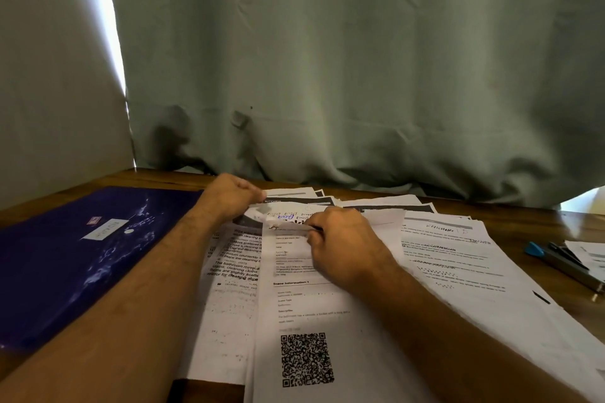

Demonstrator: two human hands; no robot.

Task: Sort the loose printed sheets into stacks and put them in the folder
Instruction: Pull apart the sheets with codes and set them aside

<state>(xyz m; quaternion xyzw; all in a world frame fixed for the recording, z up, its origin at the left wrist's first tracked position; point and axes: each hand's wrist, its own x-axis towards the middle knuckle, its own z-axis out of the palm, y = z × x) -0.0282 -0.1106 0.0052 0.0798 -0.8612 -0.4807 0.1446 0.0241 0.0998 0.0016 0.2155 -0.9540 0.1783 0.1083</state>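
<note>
Several printed sheets lie overlapping on the wooden table. The nearest is a sheet with a QR code. My left hand pinches the upper left corner of the sheets at the pile's far end. My right hand grips the folded-over top edge of the QR sheet beside it. Another sheet of dense text lies to the right, and a cleaning-instruction sheet sticks out on the left. The dark blue folder lies shut and flat at the left, with a white label on its cover.
A blue-tipped stapler or pen-like tool lies at the right, next to more paper. A green curtain hangs right behind the table's far edge. Bare wood shows at the front.
</note>
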